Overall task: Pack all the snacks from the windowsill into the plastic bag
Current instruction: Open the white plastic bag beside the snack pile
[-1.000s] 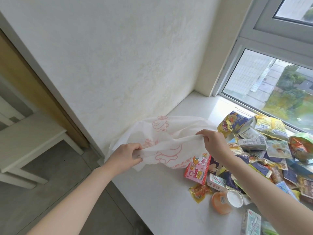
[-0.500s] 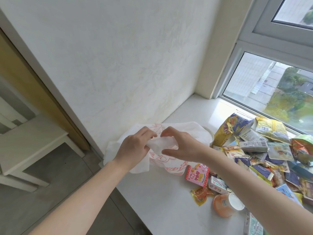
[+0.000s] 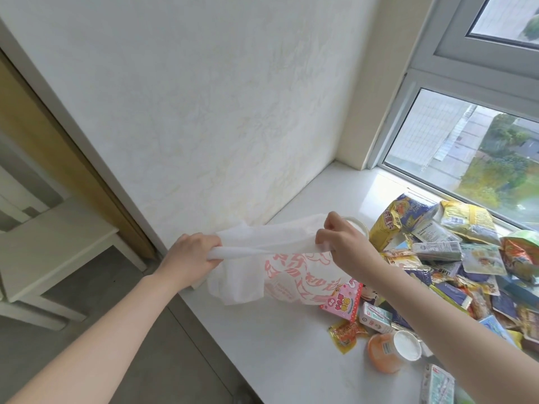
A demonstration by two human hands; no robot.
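Our left hand grips one bunched end of the thin white plastic bag with pink print, fingers curled tight round it. Our right hand pinches the other end between thumb and fingertips. The hands are apart, with the bag's top edge pulled taut between them. The rest of the bag hangs down crumpled, printed side toward us. The bag sits over the left part of the white stone windowsill, near the textured off-white wall. We cannot tell if its lower edge touches the sill. No snack is visible inside it.

The heap of mixed snack packets lies on the sill to the right, under the window pane. At its back left corner stands a yellow and blue foil bag, just beside our right hand. Our right forearm crosses over the near side of the heap. A pink printed cardboard box lies at the heap's left edge, its top corner covered by the bag's hanging part. Next to it is a small white carton. In front of that is a yellow-orange wrapped snack. An orange plastic cup with a white lid lies on its side nearby. A pale green and white packet shows at the bottom edge. A white wooden stool stands on the grey floor, far left.
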